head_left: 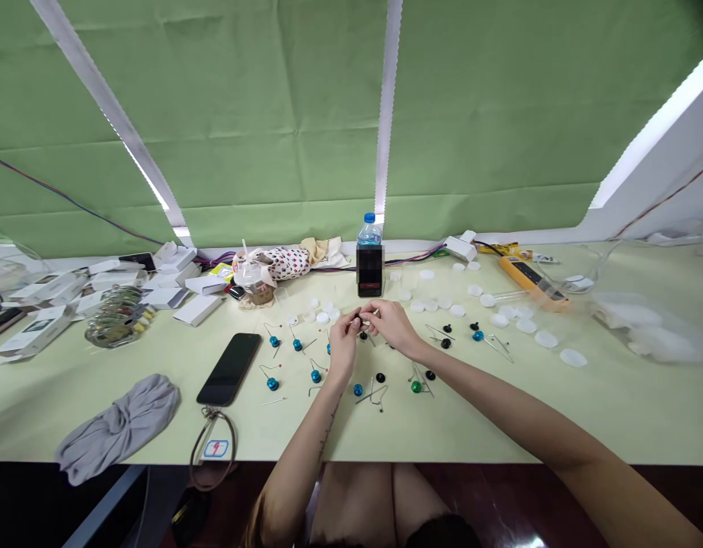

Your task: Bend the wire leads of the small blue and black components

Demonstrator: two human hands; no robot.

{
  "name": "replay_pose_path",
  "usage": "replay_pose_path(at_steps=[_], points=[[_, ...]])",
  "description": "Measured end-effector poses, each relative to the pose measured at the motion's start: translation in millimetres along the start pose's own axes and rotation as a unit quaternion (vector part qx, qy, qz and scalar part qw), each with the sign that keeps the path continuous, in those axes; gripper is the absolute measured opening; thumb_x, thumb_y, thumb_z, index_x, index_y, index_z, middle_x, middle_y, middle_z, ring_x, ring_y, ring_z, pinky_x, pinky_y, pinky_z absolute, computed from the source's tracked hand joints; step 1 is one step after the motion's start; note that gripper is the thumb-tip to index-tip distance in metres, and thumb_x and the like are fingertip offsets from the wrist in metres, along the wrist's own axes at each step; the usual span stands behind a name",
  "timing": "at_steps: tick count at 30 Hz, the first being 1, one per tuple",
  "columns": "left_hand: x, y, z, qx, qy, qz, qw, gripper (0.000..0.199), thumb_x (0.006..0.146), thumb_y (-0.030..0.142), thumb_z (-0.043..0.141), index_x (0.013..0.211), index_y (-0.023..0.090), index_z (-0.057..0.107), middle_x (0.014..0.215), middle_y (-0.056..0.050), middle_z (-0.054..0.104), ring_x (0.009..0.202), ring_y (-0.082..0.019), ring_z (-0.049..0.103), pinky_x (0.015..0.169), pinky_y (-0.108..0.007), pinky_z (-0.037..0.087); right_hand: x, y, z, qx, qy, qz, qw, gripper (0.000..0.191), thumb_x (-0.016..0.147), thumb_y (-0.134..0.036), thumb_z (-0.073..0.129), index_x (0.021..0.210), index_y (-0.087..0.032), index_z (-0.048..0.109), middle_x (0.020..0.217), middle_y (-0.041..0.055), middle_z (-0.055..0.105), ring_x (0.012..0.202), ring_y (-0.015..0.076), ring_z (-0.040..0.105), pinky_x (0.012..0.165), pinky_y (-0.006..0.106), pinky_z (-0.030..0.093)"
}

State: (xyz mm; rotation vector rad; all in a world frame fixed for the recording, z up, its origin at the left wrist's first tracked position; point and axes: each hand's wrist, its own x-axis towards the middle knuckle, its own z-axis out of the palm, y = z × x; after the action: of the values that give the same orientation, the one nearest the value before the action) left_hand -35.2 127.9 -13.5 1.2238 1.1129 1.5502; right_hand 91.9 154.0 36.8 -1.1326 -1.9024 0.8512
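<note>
My left hand [344,340] and my right hand [388,323] meet over the middle of the table, fingers pinched together around a small black part [359,320]. Both hands touch it, and its details are too small to make out. Several blue knobs with bent wires, such as one blue knob [315,375], lie to the left of my hands. Nearer the front edge sit another blue knob [358,390], a black piece [381,377] and a green knob [416,387] with metal rods. More black pieces and a blue knob [477,336] lie to the right.
A phone [229,369] and a grey cloth [119,428] lie left; white boxes [39,332] are beyond. An upright phone [370,271] leans by a bottle [369,228] at the back. White discs [525,326] and a yellow meter [532,283] are right.
</note>
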Motion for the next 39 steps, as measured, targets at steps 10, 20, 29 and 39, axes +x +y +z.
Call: replay_pose_path(at_steps=[10, 20, 29, 39], points=[[-2, 8, 2.2, 0.018, -0.029, -0.004, 0.999, 0.032, 0.076, 0.016, 0.064, 0.108, 0.019, 0.062, 0.084, -0.003, 0.063, 0.071, -0.014, 0.062, 0.07, -0.029, 0.052, -2, 12, -9, -0.121, 0.027, -0.085, 0.989, 0.016, 0.089, -0.014, 0.048, 0.08, -0.018, 0.061, 0.076, 0.0008, 0.062, 0.057, 0.0106, 0.056, 0.059, 0.023, 0.043], [-7, 19, 3.6, 0.002, -0.046, -0.076, 0.996, 0.047, 0.087, 0.059, 0.045, 0.074, 0.015, 0.056, 0.063, -0.003, 0.058, 0.049, -0.011, 0.052, 0.042, -0.021, 0.042, -16, 17, -13, -0.248, -0.019, -0.212, 0.945, 0.022, 0.085, -0.001, 0.044, 0.087, -0.017, 0.059, 0.087, 0.0052, 0.061, 0.073, 0.0158, 0.055, 0.063, 0.025, 0.037], [-9, 23, 5.6, -0.074, -0.067, -0.109, 0.989, 0.034, 0.082, 0.051, 0.058, 0.092, 0.018, 0.056, 0.076, -0.002, 0.06, 0.056, -0.011, 0.057, 0.049, -0.023, 0.049, -21, -2, -26, -0.164, -0.047, -0.195, 0.966, 0.02, 0.092, -0.014, 0.044, 0.085, -0.017, 0.062, 0.084, 0.0036, 0.063, 0.06, 0.011, 0.055, 0.06, 0.023, 0.042], [-13, 30, 11.2, -0.123, -0.09, -0.005, 0.988, 0.036, 0.081, 0.034, 0.066, 0.108, 0.021, 0.047, 0.076, 0.0, 0.061, 0.071, -0.015, 0.065, 0.071, -0.032, 0.054, -10, -6, -37, -0.014, -0.003, -0.063, 0.998, 0.014, 0.085, -0.021, 0.052, 0.079, -0.018, 0.064, 0.07, -0.0002, 0.063, 0.053, 0.0117, 0.059, 0.055, 0.023, 0.047]])
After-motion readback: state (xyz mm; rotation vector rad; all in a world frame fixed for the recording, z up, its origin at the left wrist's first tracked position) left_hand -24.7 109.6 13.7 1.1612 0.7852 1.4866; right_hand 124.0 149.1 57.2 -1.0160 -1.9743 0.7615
